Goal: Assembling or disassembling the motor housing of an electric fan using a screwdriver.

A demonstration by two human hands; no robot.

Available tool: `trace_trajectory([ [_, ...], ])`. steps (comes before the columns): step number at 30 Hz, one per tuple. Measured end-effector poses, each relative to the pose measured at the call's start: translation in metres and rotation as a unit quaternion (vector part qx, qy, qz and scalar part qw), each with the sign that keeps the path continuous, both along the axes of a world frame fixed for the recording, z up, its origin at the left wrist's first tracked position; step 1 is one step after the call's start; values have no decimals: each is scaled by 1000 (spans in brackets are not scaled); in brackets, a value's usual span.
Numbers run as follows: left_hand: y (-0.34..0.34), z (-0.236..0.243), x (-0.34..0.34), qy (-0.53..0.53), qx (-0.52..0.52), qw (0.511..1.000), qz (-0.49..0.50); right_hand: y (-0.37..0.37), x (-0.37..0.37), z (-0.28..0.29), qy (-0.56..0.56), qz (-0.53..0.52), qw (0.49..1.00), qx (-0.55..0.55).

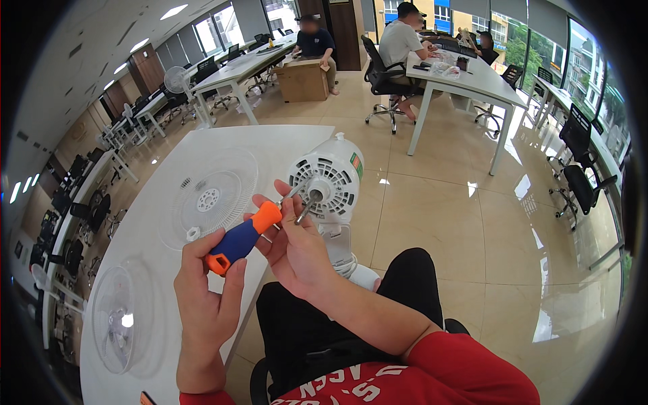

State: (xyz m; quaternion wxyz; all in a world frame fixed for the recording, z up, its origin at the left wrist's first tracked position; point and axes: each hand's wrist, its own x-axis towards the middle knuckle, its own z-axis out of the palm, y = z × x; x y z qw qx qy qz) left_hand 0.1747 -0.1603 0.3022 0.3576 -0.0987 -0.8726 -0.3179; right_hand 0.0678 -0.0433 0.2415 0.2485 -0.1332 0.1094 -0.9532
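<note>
A screwdriver (237,241) with a blue and orange handle is held aslant in front of me. My left hand (210,297) grips the butt of its handle between thumb and fingers. My right hand (302,260) closes its fingers around the front of the screwdriver, by the metal blade. Just beyond is a white fan motor housing (344,172) with slotted vents, and a metal shaft (309,206) sticks out of its centre toward me. The screwdriver's tip lies close to that shaft; whether they touch, I cannot tell. Below the motor is a white fan stand (337,237).
On the white table (162,283) to my left lie a round wire fan guard (233,172), a small white plastic piece (194,233) and a clear fan blade (111,337). Ahead, a person sits behind a cardboard box (302,81); other people sit at a table (472,74) farther right.
</note>
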Motion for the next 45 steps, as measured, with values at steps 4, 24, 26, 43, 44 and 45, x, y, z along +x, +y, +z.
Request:
trace_trajectory([
  [4, 1, -3, -6, 6, -11, 1000, -3, -1, -3, -2, -12, -11, 1000, -6],
  [24, 1, -6, -10, 10, -35, 999, -11, -5, -9, -8, -12, -11, 1000, -11],
  [26, 2, -3, -11, 20, -54, 998, -10, -3, -8, -6, -21, 1, 999, -29],
  [43, 28, -8, -29, 133, -167, 975, -56, 51, -30, 3, -27, 143, 989, -24],
  [44, 31, -7, -28, 124, -149, 980, -40, 46, -32, 4, -30, 124, 992, -17],
  [45, 33, -6, -28, 115, -131, 984, -24, 43, -34, 4, -28, 125, 992, -19],
])
